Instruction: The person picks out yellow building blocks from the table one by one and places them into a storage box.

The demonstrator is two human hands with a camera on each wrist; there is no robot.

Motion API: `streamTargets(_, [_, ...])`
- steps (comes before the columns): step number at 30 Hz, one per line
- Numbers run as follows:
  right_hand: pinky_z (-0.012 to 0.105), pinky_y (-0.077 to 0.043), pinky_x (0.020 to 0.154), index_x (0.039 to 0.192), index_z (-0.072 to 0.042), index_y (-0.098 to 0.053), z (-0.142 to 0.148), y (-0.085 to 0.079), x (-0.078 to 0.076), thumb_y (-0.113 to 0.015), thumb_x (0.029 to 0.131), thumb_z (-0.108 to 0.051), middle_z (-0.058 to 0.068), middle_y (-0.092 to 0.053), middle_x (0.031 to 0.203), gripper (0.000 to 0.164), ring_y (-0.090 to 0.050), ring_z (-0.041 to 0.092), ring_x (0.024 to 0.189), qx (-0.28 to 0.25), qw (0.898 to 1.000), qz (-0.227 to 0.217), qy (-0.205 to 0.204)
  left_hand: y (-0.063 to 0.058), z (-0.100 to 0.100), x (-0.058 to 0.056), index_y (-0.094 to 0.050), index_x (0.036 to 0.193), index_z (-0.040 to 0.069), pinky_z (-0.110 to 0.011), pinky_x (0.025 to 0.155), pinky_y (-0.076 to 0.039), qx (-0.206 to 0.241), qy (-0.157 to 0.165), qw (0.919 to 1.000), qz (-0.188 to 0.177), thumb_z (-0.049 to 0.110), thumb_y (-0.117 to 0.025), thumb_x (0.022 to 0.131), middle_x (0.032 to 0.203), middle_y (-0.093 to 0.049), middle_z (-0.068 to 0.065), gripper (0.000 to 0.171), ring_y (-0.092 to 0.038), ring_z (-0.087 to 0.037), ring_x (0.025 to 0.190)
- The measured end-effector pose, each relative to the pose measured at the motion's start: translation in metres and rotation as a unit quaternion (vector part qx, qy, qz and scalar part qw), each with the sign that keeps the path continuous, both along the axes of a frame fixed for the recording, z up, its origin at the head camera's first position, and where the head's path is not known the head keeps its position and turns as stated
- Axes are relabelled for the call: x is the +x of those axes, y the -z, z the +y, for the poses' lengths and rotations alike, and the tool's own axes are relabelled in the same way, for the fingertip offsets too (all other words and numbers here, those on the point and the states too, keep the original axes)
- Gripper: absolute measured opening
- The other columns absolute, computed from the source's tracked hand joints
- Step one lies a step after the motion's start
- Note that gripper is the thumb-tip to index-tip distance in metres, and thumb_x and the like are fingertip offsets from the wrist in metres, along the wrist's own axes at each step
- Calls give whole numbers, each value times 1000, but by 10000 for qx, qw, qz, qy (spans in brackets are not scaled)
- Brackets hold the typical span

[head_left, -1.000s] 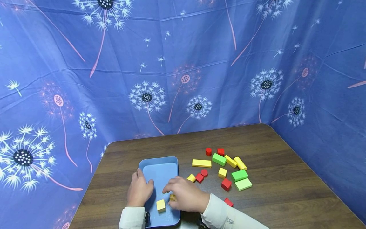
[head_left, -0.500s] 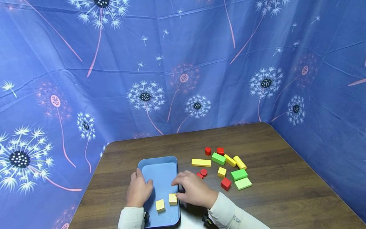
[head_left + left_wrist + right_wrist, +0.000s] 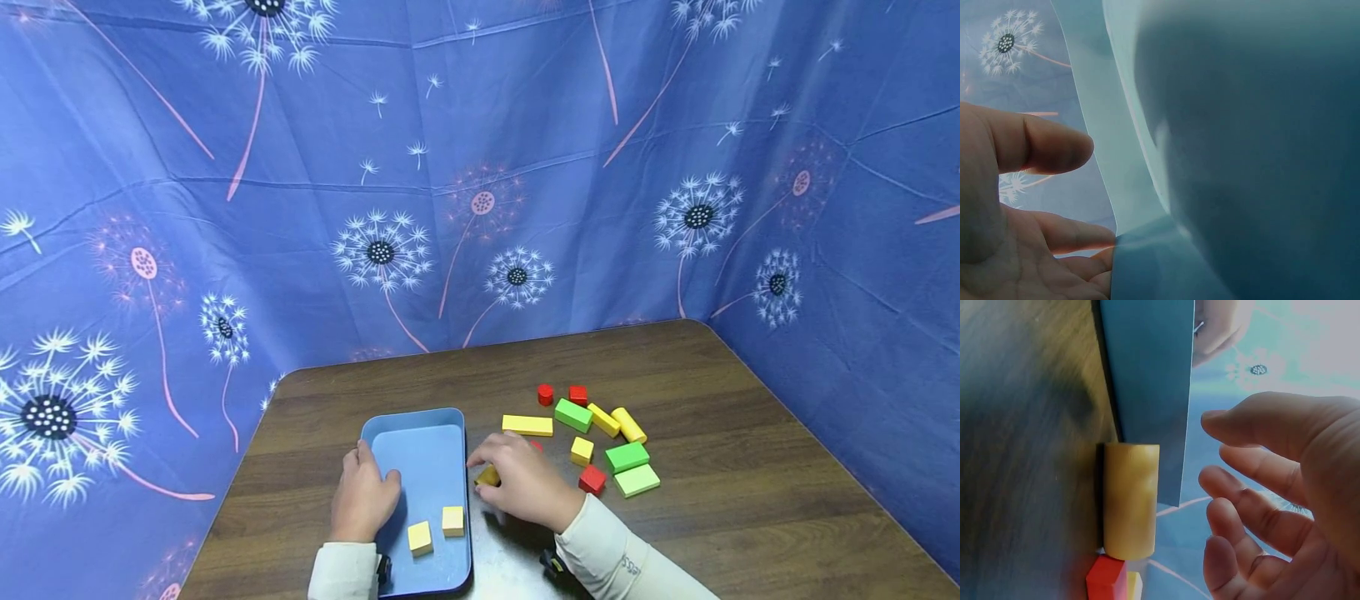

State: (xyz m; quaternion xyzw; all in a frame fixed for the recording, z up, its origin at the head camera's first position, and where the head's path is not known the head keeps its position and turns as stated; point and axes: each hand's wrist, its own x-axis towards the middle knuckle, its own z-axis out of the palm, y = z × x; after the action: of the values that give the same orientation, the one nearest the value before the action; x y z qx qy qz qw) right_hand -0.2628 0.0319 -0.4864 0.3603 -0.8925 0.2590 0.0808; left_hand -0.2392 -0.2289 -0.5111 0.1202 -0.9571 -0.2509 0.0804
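My left hand (image 3: pixel 363 496) holds the left wall of a shallow blue tray (image 3: pixel 414 458), with the thumb on the inner side and fingertips partly hidden behind the wall in the left wrist view. Two pale yellow cubes, one on the left (image 3: pixel 420 539) and one on the right (image 3: pixel 452 521), lie near the tray's front end. Just right of the tray, my right hand (image 3: pixel 528 483) hovers around a yellow cylinder (image 3: pixel 1130 503). Its thumb and fingers are spread apart, and the right wrist view shows a gap between them and the cylinder.
A red block (image 3: pixel 1107 578) lies close to the cylinder. Farther right on the wooden table (image 3: pixel 720 467) are several red, green and yellow blocks, among them a long yellow bar (image 3: pixel 527 426) and a green block (image 3: pixel 627 457). A blue dandelion-print curtain (image 3: pixel 480 125) hangs behind.
My right hand has let go of a yellow cube in the tray and moved right, out over the wall, to the yellow cylinder. My left hand has stayed at the tray's wall.
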Motion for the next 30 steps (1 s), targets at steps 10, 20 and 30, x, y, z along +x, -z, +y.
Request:
streamTargets(10, [29, -51, 67, 100, -23, -70, 11, 1, -9, -75, 73, -23, -13, -60, 98, 28, -48, 9, 89, 91, 9992, 216, 309, 1, 0, -1, -15, 144, -11, -65, 93, -39, 7, -47, 9999, -109, 26, -57, 88, 140, -25, -35, 79, -39, -50, 117])
streamTargets(20, [28, -51, 64, 102, -19, -70, 16, 2, -11, -75, 72, -21, -5, -63, 101, 31, -49, 13, 87, 311, 9983, 117, 482, 2, 0, -2, -15, 143, -13, -64, 94, -38, -46, -24, 9999, -112, 26, -57, 87, 139, -26, -36, 80, -39, -50, 117])
streamTargets(30, [31, -49, 62, 97, -17, -71, 18, 9, -15, -75, 66, -19, -4, -65, 94, 31, -50, 15, 79, 401, 9968, 283, 624, 3, -1, -3, -15, 143, -13, -65, 93, -39, -24, -5, 10000, -42, 25, -57, 87, 139, -25, -36, 79, -39, -51, 117])
